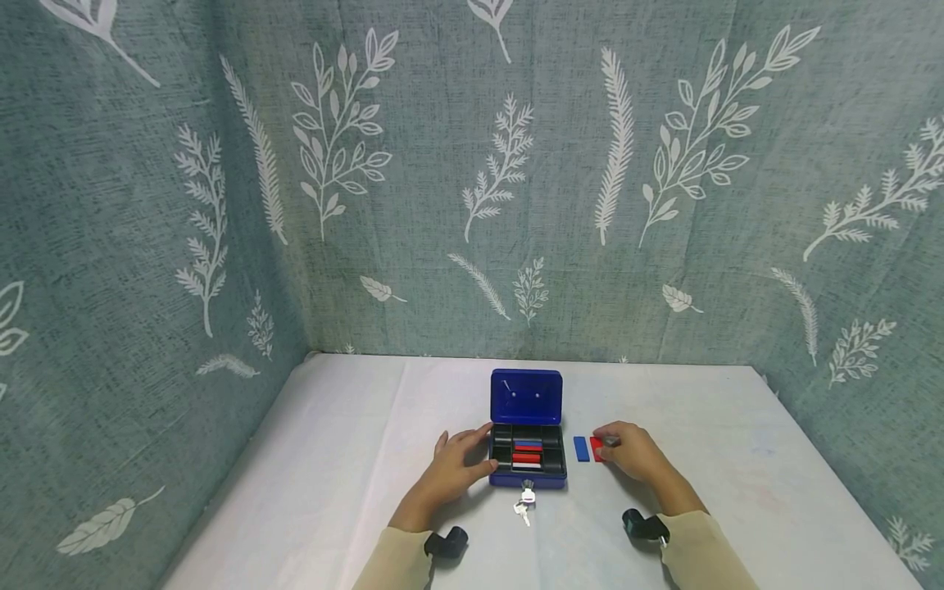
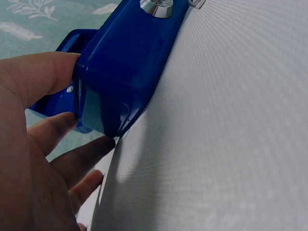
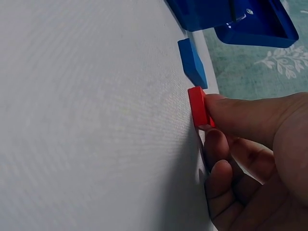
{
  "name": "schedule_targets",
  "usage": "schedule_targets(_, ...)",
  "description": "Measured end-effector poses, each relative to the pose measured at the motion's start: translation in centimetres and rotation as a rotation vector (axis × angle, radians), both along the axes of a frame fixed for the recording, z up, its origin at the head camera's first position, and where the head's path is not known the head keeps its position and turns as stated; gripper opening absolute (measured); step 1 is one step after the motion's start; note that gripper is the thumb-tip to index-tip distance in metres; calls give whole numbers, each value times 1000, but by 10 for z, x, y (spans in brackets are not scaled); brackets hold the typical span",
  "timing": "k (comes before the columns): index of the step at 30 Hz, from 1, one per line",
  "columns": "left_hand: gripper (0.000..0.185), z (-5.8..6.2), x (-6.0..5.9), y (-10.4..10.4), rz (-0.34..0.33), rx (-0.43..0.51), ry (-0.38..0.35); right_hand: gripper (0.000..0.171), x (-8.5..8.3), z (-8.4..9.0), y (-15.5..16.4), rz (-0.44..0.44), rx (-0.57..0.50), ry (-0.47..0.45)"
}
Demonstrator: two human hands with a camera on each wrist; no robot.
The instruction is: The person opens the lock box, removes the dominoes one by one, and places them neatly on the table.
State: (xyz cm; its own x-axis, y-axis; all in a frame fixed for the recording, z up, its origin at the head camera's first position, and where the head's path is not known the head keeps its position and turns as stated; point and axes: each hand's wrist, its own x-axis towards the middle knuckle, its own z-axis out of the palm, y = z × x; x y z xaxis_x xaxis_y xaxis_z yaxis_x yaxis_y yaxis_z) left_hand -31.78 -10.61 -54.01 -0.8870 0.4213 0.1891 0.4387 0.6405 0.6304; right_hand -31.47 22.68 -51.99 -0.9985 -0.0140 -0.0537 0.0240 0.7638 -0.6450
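Note:
A dark blue cash box (image 1: pixel 504 482) stands on the white table with its lid (image 1: pixel 527 397) raised. Its black tray holds red blocks (image 1: pixel 527 459), a blue one and something white in the middle compartments. My left hand (image 1: pixel 456 465) rests against the box's left side, fingers fairly straight and thumb at the front corner, as the left wrist view also shows. Right of the box, my right hand (image 1: pixel 636 453) pinches a red rectangular block (image 3: pixel 196 107) at the table surface. A blue rectangular block (image 1: pixel 581 449) lies between that hand and the box.
Keys (image 1: pixel 523 512) hang from the lock (image 1: pixel 527 485) at the box's front and lie on the white tabletop (image 1: pixel 354 492). Green-grey curtains (image 1: pixel 560 164) with white leaf prints close off the back and both sides. Each wrist wears a black camera (image 1: pixel 447 542).

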Motion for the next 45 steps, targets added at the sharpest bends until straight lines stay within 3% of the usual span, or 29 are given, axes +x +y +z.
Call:
schedule_targets(29,65,2,-1,0,-14,19,17,29,3,0,-1,-41,-9,42)
schedule_targets(37,65,0,-1,-1,-11,14,22,28,7,9,-9,-46,-100,33)
schedule_targets(45,64,-1,-1,-1,-19,17,19,22,12,10,-25,19,-182,130)
